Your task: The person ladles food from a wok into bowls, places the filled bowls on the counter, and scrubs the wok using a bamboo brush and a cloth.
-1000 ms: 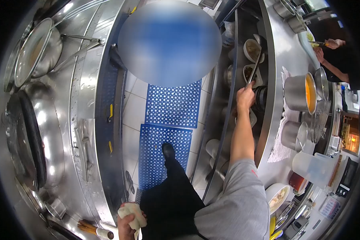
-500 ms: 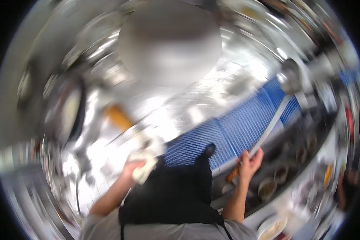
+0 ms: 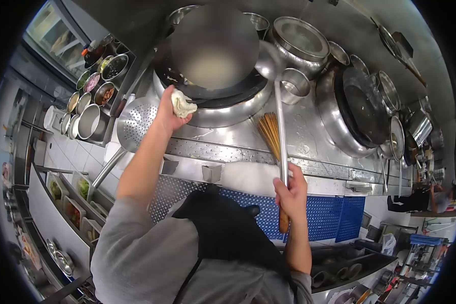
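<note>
From where I stand, the one ladle [image 3: 280, 126] runs nearly straight away from the person, wooden end nearest the body, bowl pointing forward by the right edge of the near wok [image 3: 228, 100]; I can't tell if they touch. The right hand [image 3: 292, 192] has its fingers curled round the handle. The left hand [image 3: 170, 114] is closed on one bunched white cloth [image 3: 182, 104] at the wok's near-left rim. I count two woks, one perforated strainer [image 3: 136, 124], and one bamboo brush [image 3: 270, 133] beside the ladle's shaft.
</note>
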A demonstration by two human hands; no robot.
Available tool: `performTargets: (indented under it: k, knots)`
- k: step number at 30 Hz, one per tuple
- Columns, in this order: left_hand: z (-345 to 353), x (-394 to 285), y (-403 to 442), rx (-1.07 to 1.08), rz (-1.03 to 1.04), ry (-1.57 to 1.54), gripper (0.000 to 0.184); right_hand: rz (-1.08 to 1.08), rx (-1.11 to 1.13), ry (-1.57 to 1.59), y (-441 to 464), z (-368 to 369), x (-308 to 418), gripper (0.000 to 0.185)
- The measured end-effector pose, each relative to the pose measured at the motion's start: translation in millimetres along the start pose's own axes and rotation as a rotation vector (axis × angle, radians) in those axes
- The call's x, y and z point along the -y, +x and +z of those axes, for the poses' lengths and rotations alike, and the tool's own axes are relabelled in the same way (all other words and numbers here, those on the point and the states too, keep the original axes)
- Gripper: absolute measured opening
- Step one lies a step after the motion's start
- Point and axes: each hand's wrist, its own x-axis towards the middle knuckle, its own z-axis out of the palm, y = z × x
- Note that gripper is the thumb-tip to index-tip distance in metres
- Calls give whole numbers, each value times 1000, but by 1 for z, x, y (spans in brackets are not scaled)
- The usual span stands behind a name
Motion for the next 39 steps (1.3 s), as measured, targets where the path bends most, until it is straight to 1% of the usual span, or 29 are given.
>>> performTargets:
  k: [1,2,4,5,6,7,9,10,12,13,14,15,16,17,18,19,20,21,22,23,25,28,31,32,34,36,37,38,39]
  knots:
    - [-1,-11,7,15,-70,46,51,2,43,-66,12,8,10,40]
    - [-3,-20,13,32,-139,94,48,-91,91,-184,26,16,16,37]
    - [-2,-23,14,61,-169,73,41,-256,180,-409,48,33,26,33]
    - [-2,-25,17,78,-187,67,39,-166,271,-407,58,42,36,34]
    - [-9,-25,28,124,-137,151,28,-75,357,-403,68,53,49,34]
    - [-13,-24,36,107,-114,176,26,16,433,-394,75,62,58,35]
    - [-16,-19,48,79,-75,233,23,16,440,-565,85,77,66,34]
    - [-11,-15,38,81,-49,204,18,20,443,-653,88,81,66,34]
    - [-8,-3,30,98,19,162,16,-225,267,-839,94,81,31,33]
    - [-5,3,26,113,48,149,15,-340,166,-928,91,83,28,33]
    - [-4,11,18,118,115,127,13,-196,160,-836,81,78,29,37]
    - [-13,18,21,224,163,115,12,-213,167,-720,73,74,23,38]
    - [-23,26,22,349,188,21,10,-229,137,-605,60,64,13,40]
    - [-27,28,21,409,200,-18,7,-238,66,-498,42,51,6,41]
    - [-32,32,9,408,194,-8,12,-277,52,-389,23,44,3,37]
    - [-43,30,7,405,161,-34,16,-323,16,-287,3,39,3,33]
    - [-44,14,5,491,74,33,18,-331,10,-289,-5,31,3,35]
    - [-36,8,-1,416,79,82,16,-364,-37,-237,-10,27,-12,36]
    - [-32,5,-9,317,140,167,11,-424,-108,-274,-19,28,-22,37]
    - [-19,3,-29,289,130,211,7,-385,-167,-228,-38,24,-20,37]
    - [-7,5,-40,268,111,235,12,-333,-213,-124,-63,17,1,37]
    - [26,23,-56,416,77,305,13,-366,-368,-62,-95,-11,-1,38]
    - [54,51,-85,525,-44,327,13,-295,-457,-133,-142,-40,2,47]
    - [65,65,-97,525,-105,291,12,-340,-510,-157,-155,-50,-12,46]
    - [88,99,-110,672,-187,270,13,-300,-590,-179,-182,-75,-28,46]
    - [116,132,-119,789,-266,241,15,-219,-657,-203,-211,-99,-31,46]
    - [126,143,-112,822,-300,264,9,-172,-649,-228,-223,-113,-25,47]
    - [126,161,-107,829,-254,163,10,-146,-673,-238,-233,-119,-24,45]
    - [134,176,-117,811,-315,177,12,-235,-753,-411,-244,-126,-26,44]
